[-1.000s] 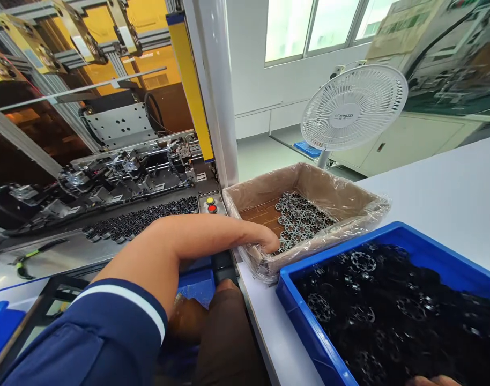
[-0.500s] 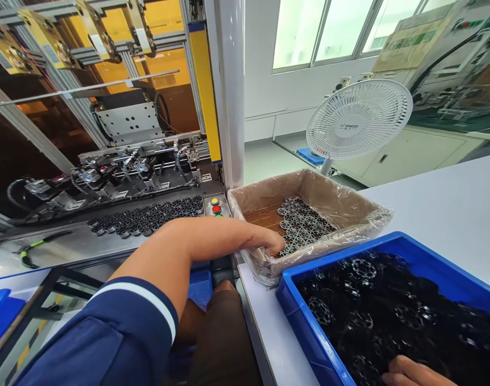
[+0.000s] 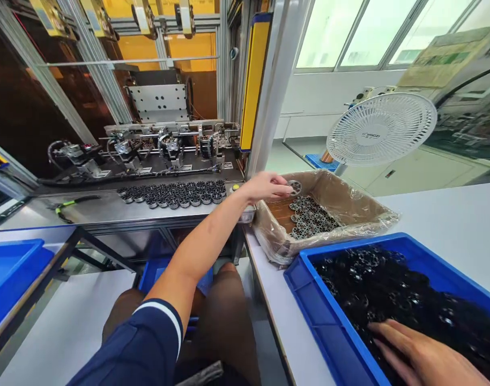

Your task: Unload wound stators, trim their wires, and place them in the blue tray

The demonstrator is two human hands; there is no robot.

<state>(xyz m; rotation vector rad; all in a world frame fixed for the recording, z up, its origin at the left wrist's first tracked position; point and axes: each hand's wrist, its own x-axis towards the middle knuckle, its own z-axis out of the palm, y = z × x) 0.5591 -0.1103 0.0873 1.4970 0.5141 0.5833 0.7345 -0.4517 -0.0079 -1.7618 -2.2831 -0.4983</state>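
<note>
My left hand (image 3: 267, 186) is raised over the near left side of the plastic-lined box (image 3: 269, 236), its fingers closed on a spoked round metal part (image 3: 295, 187). Below, in the box, similar round parts (image 3: 311, 217) are laid close together on a brown sheet (image 3: 280, 214). At lower right, my right hand (image 3: 425, 346) reaches into a blue bin (image 3: 325, 321) heaped with black round parts (image 3: 406, 295). Its fingers are stretched out and apart, the tips among the parts; I make out nothing held in them.
Ahead stands a machine with metal fixtures (image 3: 170, 147) and rows of black round parts (image 3: 180, 194) on its ledge. A yellow bar (image 3: 255, 80) edges its opening. Behind the box is a white fan (image 3: 381, 128). Green-handled pliers (image 3: 66, 205) lie left; another blue bin (image 3: 15, 268) is nearby.
My left hand has risen from inside the box, now with a round part in its fingers. My right hand shows further into the bin. The view has turned left.
</note>
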